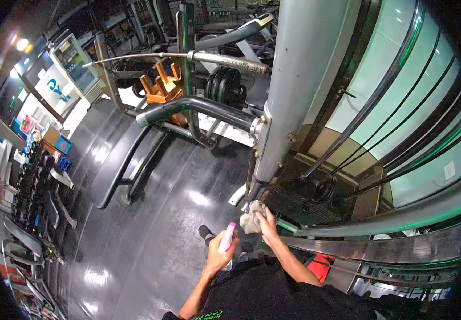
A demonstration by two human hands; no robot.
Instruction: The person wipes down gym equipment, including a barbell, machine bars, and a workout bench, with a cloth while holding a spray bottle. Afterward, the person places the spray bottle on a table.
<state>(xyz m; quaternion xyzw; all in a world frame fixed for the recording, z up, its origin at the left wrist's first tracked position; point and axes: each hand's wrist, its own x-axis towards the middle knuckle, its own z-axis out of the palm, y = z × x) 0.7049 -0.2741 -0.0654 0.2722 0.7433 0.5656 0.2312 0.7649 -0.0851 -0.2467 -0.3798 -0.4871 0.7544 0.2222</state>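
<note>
Cloth point(249, 222), one, is gripped in the right hand point(267, 227), its forearm reaching forward, just beside the grey post's point(300, 80) lower end. Left of that end, the left hand point(218, 256), forearm angled up, wraps one pink-and-white bottle point(228, 237). One bent black bar point(198, 105) juts from the post; farther left stands one bench point(118, 160).

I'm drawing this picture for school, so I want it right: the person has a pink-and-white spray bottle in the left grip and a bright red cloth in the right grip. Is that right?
Not quite: the cloth in the right grip is whitish, not bright red, as the head view shows. The left grip does have the pink-and-white spray bottle.
</note>
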